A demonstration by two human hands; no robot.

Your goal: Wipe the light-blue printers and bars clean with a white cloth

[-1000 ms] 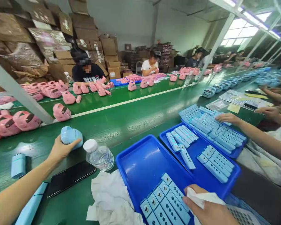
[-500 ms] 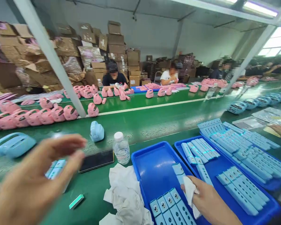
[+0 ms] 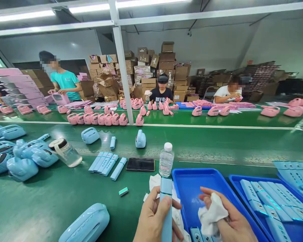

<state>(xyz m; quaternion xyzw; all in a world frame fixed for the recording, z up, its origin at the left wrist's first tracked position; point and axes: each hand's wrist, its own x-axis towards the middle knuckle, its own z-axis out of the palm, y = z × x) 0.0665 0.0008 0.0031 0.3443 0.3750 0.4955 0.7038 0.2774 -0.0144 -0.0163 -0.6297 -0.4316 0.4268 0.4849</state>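
Note:
My left hand (image 3: 150, 215) is closed around a light-blue rectangular plastic bar (image 3: 166, 188), held upright with the thumb across its face. A crumpled white cloth (image 3: 212, 215) is gripped in my right hand (image 3: 236, 218), over the near part of a blue tray (image 3: 195, 172). The two hands are apart. More light-blue bars (image 3: 197, 235) lie at the near end of that tray, partly cut off by the frame and covered by the cloth. Behind my left hand is a pile of white cloths (image 3: 155, 182), mostly hidden.
A water bottle (image 3: 166, 159) and a phone (image 3: 140, 164) stand beyond the hands. Several bars (image 3: 104, 163) lie left of the phone, near a small green-and-white block (image 3: 123, 191). Blue plastic cases (image 3: 86, 223) and a tilted jug (image 3: 68, 154) are leftward. Another bar-filled tray (image 3: 238, 181) is right.
My view has turned left. My left hand, earlier open and raised, now grips a bar. My right hand held a bar with the cloth earlier; now only the cloth shows in it.

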